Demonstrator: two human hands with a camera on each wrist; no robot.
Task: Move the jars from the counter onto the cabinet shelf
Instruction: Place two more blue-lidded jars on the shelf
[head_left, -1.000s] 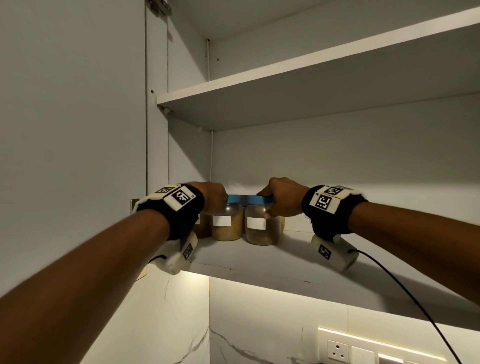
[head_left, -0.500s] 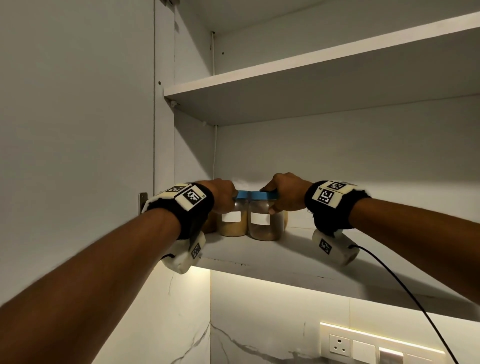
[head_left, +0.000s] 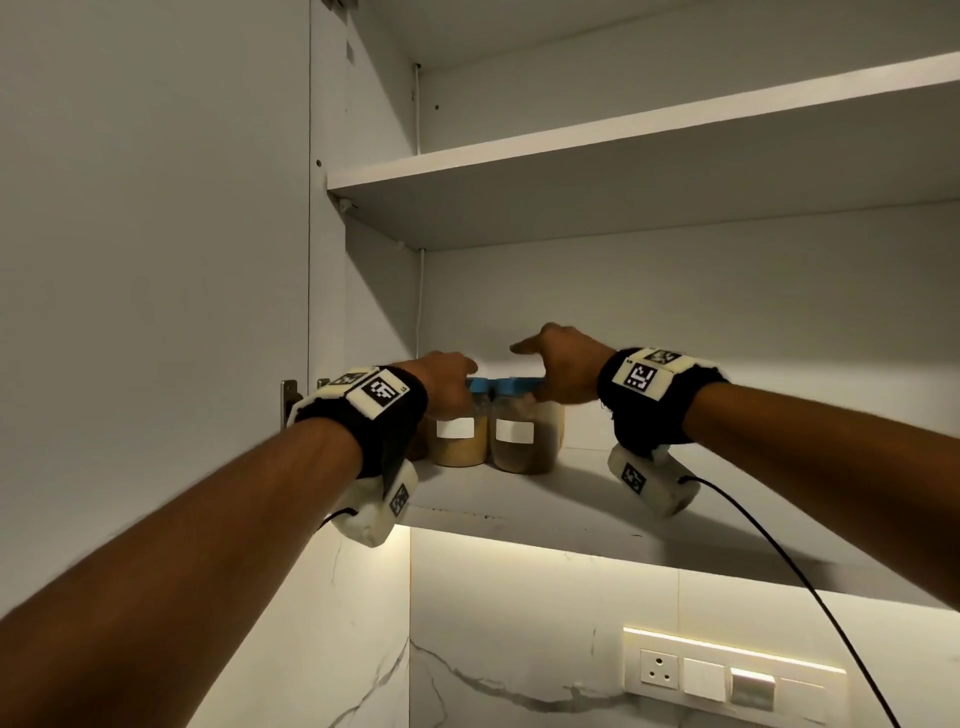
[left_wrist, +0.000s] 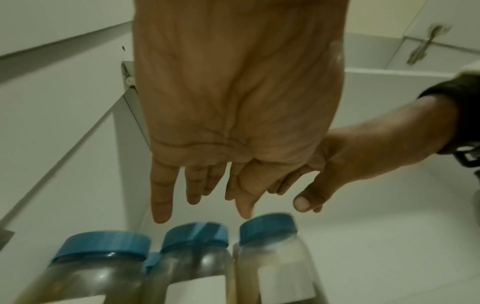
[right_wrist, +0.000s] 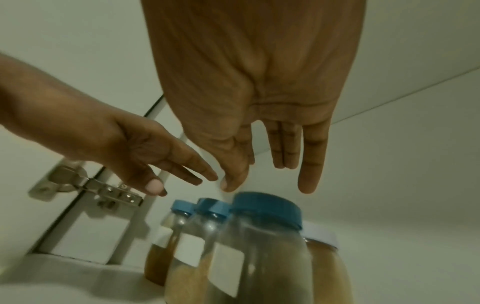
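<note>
Several clear jars with blue lids and white labels stand together at the left back of the lower cabinet shelf (head_left: 519, 501). The head view shows a yellow-filled jar (head_left: 460, 439) and a brown-filled jar (head_left: 522, 444) side by side. My left hand (head_left: 448, 385) hovers just over the lids with fingers (left_wrist: 162, 197) straight, gripping nothing. My right hand (head_left: 553, 364) hangs above the right jar (right_wrist: 259, 257) with fingers (right_wrist: 310, 164) extended and apart from its lid. The wrist views show a row of three jars (left_wrist: 194, 265), and one more jar (right_wrist: 326, 259) behind.
The open cabinet door (head_left: 156, 260) stands close on the left, its hinge (right_wrist: 103, 189) beside the jars. An upper shelf (head_left: 623, 137) runs overhead. To the right of the jars the lower shelf is bare. A cable (head_left: 779, 545) hangs from my right wrist above a wall socket panel (head_left: 727, 680).
Both hands gripped the blue lids earlier; now they have let go and their fingers are straight. My right hand has risen a little above its jar.
</note>
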